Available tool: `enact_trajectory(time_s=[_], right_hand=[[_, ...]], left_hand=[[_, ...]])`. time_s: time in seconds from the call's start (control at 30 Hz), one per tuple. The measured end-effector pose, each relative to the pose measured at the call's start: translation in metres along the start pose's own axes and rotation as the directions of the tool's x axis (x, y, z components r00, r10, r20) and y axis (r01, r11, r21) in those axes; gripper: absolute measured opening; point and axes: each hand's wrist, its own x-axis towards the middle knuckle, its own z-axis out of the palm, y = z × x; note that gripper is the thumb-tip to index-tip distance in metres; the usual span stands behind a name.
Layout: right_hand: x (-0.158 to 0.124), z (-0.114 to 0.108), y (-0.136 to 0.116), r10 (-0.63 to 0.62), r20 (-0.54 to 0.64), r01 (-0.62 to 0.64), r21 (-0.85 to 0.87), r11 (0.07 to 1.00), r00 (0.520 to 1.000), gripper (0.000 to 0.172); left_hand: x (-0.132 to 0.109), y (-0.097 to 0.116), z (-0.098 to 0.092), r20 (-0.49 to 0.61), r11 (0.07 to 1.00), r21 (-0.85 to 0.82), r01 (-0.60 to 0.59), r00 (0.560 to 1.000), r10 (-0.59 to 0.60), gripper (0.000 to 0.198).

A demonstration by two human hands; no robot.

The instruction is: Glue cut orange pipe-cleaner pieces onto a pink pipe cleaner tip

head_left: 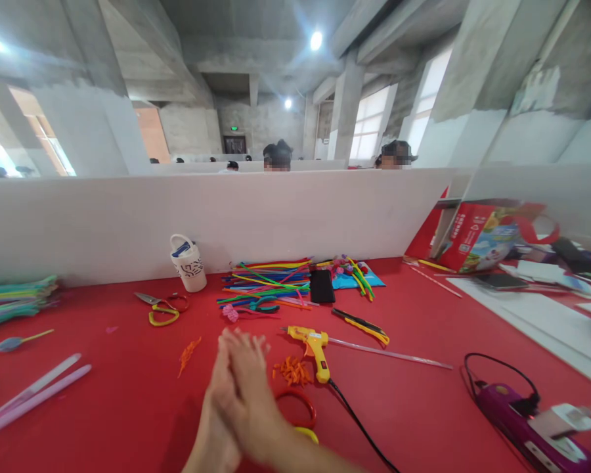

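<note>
My left hand (215, 394) and my right hand (250, 387) are pressed palm to palm above the red table (128, 394), fingers stretched out and pointing away from me. Whether anything lies between the palms is hidden. Just right of them lie a small heap of orange cut pieces (293, 372) and a yellow glue gun (313, 346) with its black cord trailing toward me. A red and yellow scissor handle (303, 410) shows from under my right wrist. One orange scrap (188, 352) lies to the left of the hands.
Farther back are a pile of coloured pipe cleaners (266, 282), a black phone (322, 286), a white cup (188, 264), scissors (158, 306) and a yellow-black cutter (362, 324). A purple power strip (517, 417) sits right, pink sticks (29, 393) left. A white partition (103, 217) closes off the back; people sit beyond it.
</note>
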Motion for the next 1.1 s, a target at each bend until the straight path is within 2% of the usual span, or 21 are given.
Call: enact_trajectory(time_s=[0.03,0.07,0.1,0.17,0.2,0.3,0.37,0.4,0.47,0.53,0.63,0.7,0.83,0.97,1.1], right_hand=[[0.006,-0.013,0.008,0.065,-0.103,-0.085,-0.201,0.976,0.993,0.033],[0.015,-0.027,0.017,0.114,-0.168,-0.154,-0.250,0.956,0.979,0.029],[0.023,-0.042,0.026,0.140,-0.213,-0.197,-0.275,0.941,0.967,0.031],[0.037,-0.070,0.045,0.141,-0.245,-0.220,-0.334,0.916,0.959,0.029],[0.041,-0.083,0.053,0.146,-0.234,-0.226,-0.364,0.903,0.961,0.027],[0.037,-0.115,0.074,0.203,-0.235,-0.291,-0.440,0.849,0.950,0.035],[0.026,-0.131,0.085,0.214,-0.249,-0.313,-0.493,0.812,0.945,0.024],[0.019,-0.137,0.089,0.216,-0.243,-0.314,-0.516,0.796,0.946,0.024],[0.008,-0.144,0.095,0.214,-0.199,-0.290,-0.570,0.769,0.956,0.028],[0.001,-0.146,0.100,0.203,-0.137,-0.244,-0.620,0.746,0.969,0.023],[-0.005,-0.141,0.105,0.175,-0.080,-0.184,-0.661,0.728,0.981,0.024],[-0.007,-0.137,0.108,0.160,-0.062,-0.161,-0.667,0.728,0.985,0.029],[-0.007,-0.135,0.110,0.152,-0.036,-0.135,-0.682,0.719,0.988,0.033],[0.005,-0.141,0.106,0.150,-0.036,-0.129,-0.720,0.681,0.988,0.017],[0.042,-0.146,0.106,0.147,-0.026,-0.116,-0.754,0.646,0.989,0.008]], left_hand=[[0.000,0.007,0.002,0.069,0.987,-0.111,0.119,0.991,-0.112,0.058],[0.000,0.013,0.002,0.121,0.958,-0.196,0.209,0.975,-0.188,0.058],[0.002,0.017,0.000,0.121,0.929,-0.265,0.258,0.965,-0.233,0.059],[0.008,0.014,-0.008,0.009,0.897,-0.331,0.294,0.951,-0.308,0.052],[0.012,0.008,-0.015,-0.100,0.913,-0.297,0.281,0.941,-0.323,0.053],[0.024,-0.022,-0.035,-0.343,0.984,-0.148,0.103,0.927,-0.149,0.041],[0.025,-0.042,-0.041,-0.369,0.984,0.175,-0.014,0.926,0.079,0.026],[0.023,-0.049,-0.041,-0.314,0.952,0.298,-0.065,0.936,0.162,0.023],[0.016,-0.057,-0.034,-0.111,0.877,0.448,-0.172,0.963,0.245,0.021],[0.007,-0.057,-0.023,0.123,0.814,0.517,-0.264,0.964,0.235,0.020],[-0.004,-0.051,-0.010,0.286,0.742,0.595,-0.309,0.944,0.164,0.017],[-0.007,-0.047,-0.007,0.348,0.706,0.629,-0.325,0.930,0.118,0.019],[-0.010,-0.048,-0.010,0.394,0.653,0.672,-0.349,0.915,0.084,0.009],[-0.011,-0.061,-0.011,0.421,0.621,0.669,-0.409,0.897,0.136,0.008],[-0.012,-0.075,-0.010,0.434,0.569,0.671,-0.475,0.874,0.218,0.006]])
